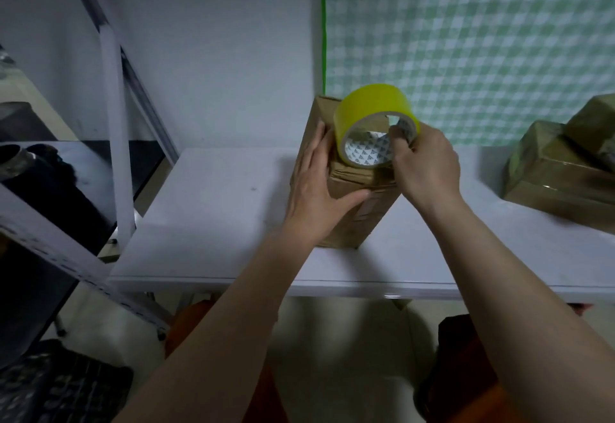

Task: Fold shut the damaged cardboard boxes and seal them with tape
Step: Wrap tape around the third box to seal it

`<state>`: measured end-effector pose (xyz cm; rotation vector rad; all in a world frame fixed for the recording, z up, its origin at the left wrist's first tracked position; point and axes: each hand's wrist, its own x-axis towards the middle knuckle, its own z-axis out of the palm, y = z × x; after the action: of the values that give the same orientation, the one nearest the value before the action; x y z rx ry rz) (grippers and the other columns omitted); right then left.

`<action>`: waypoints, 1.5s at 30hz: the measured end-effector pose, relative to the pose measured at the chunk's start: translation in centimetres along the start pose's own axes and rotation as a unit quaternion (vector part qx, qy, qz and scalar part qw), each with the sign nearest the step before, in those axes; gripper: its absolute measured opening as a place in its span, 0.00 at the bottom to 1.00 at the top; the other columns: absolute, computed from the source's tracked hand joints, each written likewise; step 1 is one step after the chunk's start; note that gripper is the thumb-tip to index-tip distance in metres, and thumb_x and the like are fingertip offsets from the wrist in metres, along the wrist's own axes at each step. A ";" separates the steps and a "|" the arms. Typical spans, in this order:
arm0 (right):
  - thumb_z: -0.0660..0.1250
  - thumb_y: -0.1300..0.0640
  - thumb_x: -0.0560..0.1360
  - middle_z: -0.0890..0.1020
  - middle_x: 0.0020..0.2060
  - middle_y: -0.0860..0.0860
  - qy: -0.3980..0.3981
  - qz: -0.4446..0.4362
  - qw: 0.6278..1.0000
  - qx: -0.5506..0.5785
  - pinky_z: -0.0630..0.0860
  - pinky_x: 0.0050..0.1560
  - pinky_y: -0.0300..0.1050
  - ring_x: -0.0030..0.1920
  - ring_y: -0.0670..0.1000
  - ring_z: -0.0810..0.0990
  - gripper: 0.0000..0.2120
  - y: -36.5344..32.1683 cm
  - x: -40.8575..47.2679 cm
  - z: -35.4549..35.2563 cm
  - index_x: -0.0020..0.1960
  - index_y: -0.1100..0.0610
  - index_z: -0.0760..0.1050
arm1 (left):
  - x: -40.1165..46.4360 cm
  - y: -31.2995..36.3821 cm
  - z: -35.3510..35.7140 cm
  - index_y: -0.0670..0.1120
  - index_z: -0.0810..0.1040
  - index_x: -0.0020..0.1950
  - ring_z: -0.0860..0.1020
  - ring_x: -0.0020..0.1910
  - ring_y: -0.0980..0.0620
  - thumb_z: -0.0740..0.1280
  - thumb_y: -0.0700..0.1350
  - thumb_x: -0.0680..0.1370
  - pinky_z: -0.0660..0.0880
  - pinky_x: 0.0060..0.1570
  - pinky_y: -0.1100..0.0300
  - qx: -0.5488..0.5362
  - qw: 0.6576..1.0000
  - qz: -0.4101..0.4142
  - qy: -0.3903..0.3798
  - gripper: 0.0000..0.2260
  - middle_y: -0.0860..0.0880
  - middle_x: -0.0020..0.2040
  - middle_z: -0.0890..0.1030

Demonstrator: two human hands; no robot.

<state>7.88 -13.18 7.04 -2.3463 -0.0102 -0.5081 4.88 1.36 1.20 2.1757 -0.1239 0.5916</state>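
While the left hand (316,186) lies flat-fingered against the upright cardboard box (346,203) on the table (206,209), the right hand (424,166) grips the yellow tape roll (372,116) atop it; steady pressure should keep the flaps closed.

Illumination is dim and cool, with a bluish cast. A faint glare streak lies along the front edge of the desk (392,296). Wide-angle distortion bends straight lines near the borders. Corners are dark and soft; slight blur is present overall.
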 end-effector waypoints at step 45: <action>0.56 0.59 0.80 0.78 0.51 0.66 0.030 -0.068 0.995 -0.071 0.62 0.42 0.50 0.52 0.68 0.74 0.12 2.7 2.3 -1.7 0.60 0.61 0.72 | -0.1 -1.5 -2.2 0.41 0.54 0.78 0.58 0.76 0.50 0.45 0.77 0.68 0.43 0.76 0.48 0.391 0.919 0.027 -0.052 0.50 0.45 0.76 0.62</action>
<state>9.84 -16.59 7.26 -2.4789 -0.1091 -0.6661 4.41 4.01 1.23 2.9910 0.0035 0.6224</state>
